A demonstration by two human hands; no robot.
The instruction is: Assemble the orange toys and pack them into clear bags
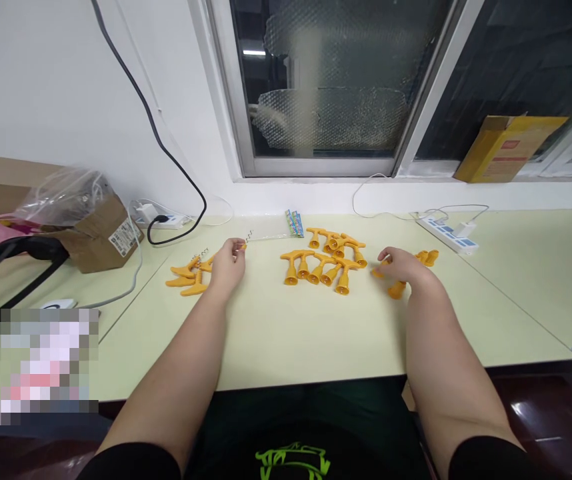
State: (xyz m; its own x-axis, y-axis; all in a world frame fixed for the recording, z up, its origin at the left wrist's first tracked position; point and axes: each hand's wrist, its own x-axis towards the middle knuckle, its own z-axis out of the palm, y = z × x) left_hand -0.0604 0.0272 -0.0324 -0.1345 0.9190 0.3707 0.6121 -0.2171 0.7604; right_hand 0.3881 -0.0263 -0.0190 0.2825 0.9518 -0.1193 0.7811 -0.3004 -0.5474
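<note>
My left hand [229, 267] is closed in a pinch on a corkscrew with a yellow handle, and its metal spiral [249, 236] sticks up past the fingertips. Beside that hand lie several yellow T-handles with spirals [193, 283]. My right hand [406, 265] hovers low over loose yellow bell-shaped caps [396, 291], its fingers stretched to the left and somewhat apart. A yellow piece [378, 272] shows under those fingertips; contact is unclear. Between my hands are two rows of yellow corkscrews with bell caps fitted [315, 272], their bells toward me.
Small colourful packets [295, 224] lie by the wall. Behind my right hand is a white power strip [449, 232]. To the left stand an open cardboard box [97, 233] and a black hanging cable [141, 100]. A yellow carton [509, 150] leans on the window.
</note>
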